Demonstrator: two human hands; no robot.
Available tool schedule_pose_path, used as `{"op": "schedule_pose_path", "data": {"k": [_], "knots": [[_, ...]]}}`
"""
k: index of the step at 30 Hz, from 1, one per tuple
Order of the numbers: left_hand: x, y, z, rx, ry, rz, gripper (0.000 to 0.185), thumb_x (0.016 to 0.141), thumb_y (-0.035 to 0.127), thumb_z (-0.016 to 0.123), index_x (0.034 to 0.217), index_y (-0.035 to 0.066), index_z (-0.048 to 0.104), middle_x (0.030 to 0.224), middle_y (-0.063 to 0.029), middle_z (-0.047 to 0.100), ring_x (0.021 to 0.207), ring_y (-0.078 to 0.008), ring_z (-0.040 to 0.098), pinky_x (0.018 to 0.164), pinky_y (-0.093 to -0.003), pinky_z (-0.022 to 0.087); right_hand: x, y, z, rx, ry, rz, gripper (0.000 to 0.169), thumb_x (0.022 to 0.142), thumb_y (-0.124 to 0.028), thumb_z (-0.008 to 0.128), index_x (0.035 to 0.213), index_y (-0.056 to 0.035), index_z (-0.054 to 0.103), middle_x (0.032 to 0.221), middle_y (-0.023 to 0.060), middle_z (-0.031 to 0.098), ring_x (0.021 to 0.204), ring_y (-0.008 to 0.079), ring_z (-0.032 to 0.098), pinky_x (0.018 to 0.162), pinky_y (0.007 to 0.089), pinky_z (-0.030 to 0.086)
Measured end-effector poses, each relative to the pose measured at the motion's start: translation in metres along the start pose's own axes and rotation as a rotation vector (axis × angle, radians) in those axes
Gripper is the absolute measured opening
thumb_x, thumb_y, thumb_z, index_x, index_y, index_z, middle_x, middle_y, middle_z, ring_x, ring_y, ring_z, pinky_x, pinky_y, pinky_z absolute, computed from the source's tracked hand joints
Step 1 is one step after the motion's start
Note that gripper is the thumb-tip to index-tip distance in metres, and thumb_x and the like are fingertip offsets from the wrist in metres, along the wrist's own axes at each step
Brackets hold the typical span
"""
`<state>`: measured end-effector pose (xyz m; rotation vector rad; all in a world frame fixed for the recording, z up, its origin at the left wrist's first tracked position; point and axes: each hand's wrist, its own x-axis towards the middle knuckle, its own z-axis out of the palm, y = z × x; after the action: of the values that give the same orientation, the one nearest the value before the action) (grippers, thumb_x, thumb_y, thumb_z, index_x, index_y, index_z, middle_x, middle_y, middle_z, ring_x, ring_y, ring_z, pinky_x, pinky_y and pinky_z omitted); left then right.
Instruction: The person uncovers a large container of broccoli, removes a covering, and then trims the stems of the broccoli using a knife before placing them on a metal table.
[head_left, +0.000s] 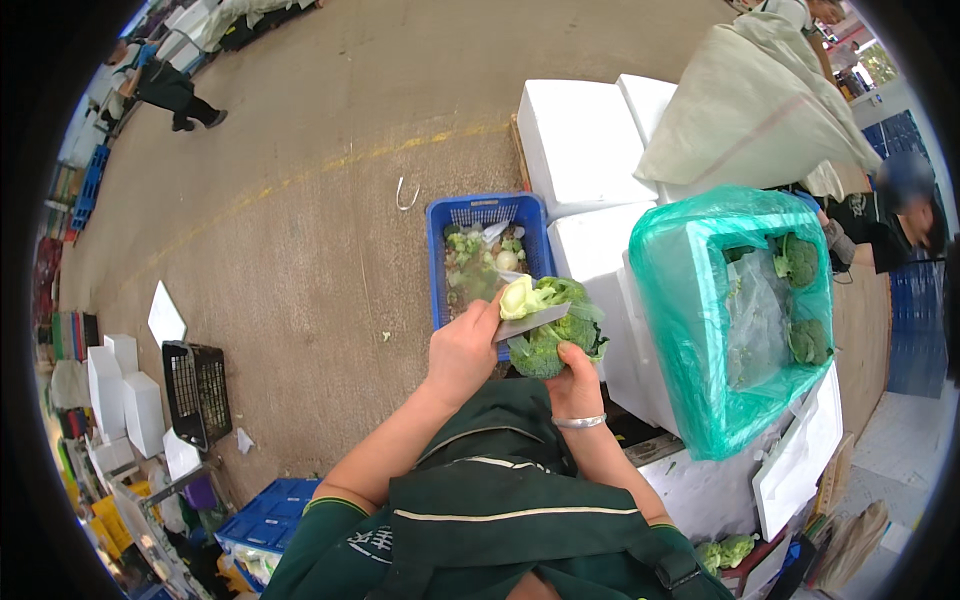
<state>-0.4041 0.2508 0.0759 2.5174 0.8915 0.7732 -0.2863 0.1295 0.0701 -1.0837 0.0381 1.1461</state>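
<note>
My left hand (463, 346) grips a knife (536, 322), its blade lying across a head of broccoli (574, 322). The pale cut stem (516, 297) points up and left, close to my left fingers. From below, my right hand (576, 384), with a silver bracelet at the wrist, holds the green florets. Its thumb shows on the near side; most of its fingers are hidden. The knife's handle is covered by my left hand. Just beyond and below the broccoli stands a blue plastic crate (487, 201) with vegetable trimmings (476, 259) inside.
To the right, a foam box lined with green plastic (675, 300) holds several broccoli heads (801, 260). White foam boxes (581, 146) are stacked behind it, near a large pale sack (750, 112). A black crate (196, 394) stands left. Co-workers (169, 86) are at far left and right.
</note>
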Motion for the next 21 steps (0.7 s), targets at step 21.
{"op": "schedule_pose_path", "data": {"k": [21], "knots": [[-0.041, -0.037, 0.022, -0.179, -0.506, -0.415, 0.037, 0.086, 0.013, 0.051, 0.122, 0.006, 0.059, 0.103, -0.0201, 0.066, 0.096, -0.0365, 0.062, 0.082, -0.0444, 0.050, -0.047, -0.037, -0.071, 0.574, -0.537, 0.318, 0.082, 0.080, -0.056, 0.055, 0.146, -0.0139, 0.030, 0.140, 0.0232, 0.039, 0.117, 0.0424, 0.051, 0.074, 0.0510, 0.053]]}}
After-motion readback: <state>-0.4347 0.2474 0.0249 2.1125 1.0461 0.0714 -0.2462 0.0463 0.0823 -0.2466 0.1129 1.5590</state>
